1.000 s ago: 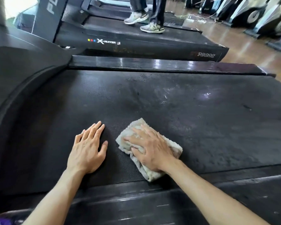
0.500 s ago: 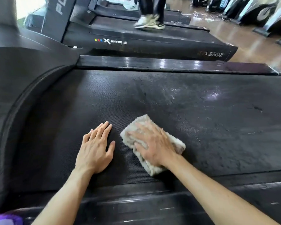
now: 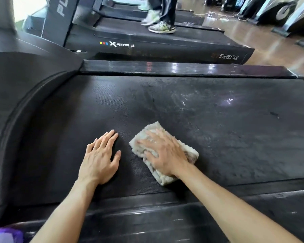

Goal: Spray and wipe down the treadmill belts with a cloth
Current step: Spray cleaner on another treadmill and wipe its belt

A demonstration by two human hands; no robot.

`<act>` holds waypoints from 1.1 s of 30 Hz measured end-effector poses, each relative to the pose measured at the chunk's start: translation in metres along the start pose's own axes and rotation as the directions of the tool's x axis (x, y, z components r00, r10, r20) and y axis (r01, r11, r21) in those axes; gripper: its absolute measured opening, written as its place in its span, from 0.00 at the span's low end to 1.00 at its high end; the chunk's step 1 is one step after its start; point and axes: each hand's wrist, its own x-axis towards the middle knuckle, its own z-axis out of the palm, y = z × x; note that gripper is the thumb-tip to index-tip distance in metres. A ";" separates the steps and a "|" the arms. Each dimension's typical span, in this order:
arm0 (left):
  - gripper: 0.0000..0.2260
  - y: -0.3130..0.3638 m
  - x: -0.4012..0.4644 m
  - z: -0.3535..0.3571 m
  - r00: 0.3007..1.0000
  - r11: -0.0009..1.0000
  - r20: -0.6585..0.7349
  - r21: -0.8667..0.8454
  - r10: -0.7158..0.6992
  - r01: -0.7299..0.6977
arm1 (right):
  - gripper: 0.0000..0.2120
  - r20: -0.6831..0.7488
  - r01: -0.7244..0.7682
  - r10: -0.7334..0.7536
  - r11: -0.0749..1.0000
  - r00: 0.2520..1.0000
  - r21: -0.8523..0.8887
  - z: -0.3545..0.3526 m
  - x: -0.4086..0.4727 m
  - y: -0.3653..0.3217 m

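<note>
Head view shows the right hand (image 3: pixel 162 156) pressing flat-fingered on the folded cloth (image 3: pixel 191 153) at the treadmill belt's (image 3: pixel 235 137) near edge, left hand (image 3: pixel 99 159) flat beside it, with unwiped, wet-streaked belt lying right and far.

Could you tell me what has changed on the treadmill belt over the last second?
Hardly anything: the right hand still presses the folded cloth flat on the treadmill belt, and the left hand stays flat beside it. Nothing was grasped or released. Only the camera view shifted slightly.
</note>
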 end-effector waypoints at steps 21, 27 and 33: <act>0.29 -0.026 0.125 -0.014 0.998 0.994 -0.008 -0.082 0.070 -0.070 | 0.22 -0.107 -0.172 0.174 0.985 0.979 0.026 -0.027 0.037 0.072; 0.34 -0.031 0.161 0.006 0.998 0.996 0.040 -0.078 0.044 -0.041 | 0.30 -0.093 -0.256 0.252 0.966 0.963 -0.033 -0.007 0.114 0.061; 0.29 -0.031 0.199 0.013 0.999 0.999 0.013 -0.029 -0.033 0.033 | 0.29 -0.080 -0.068 0.070 0.997 0.994 0.024 -0.019 0.067 0.083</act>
